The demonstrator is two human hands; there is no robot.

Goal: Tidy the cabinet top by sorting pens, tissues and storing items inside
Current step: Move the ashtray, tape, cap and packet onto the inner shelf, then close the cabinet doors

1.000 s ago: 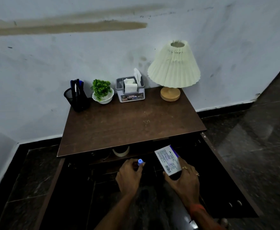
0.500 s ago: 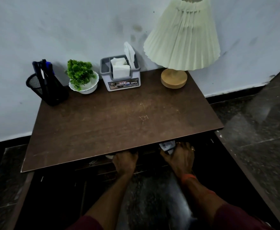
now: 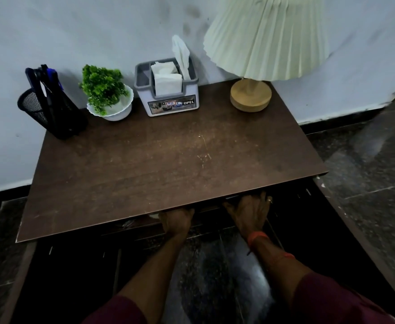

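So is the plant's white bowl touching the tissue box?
Apart. The head view shows a narrow strip of dark cabinet top and wall between the white bowl and the tissue box; their edges do not meet.

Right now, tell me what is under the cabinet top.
Both hands, left hand and right hand, reach under the cabinet top. Their fingers and anything held or stored there are hidden.

Maroon short sleeves [image 3: 327, 298], orange thread band [image 3: 257, 237] on right wrist, ring [image 3: 269, 200] on right finger
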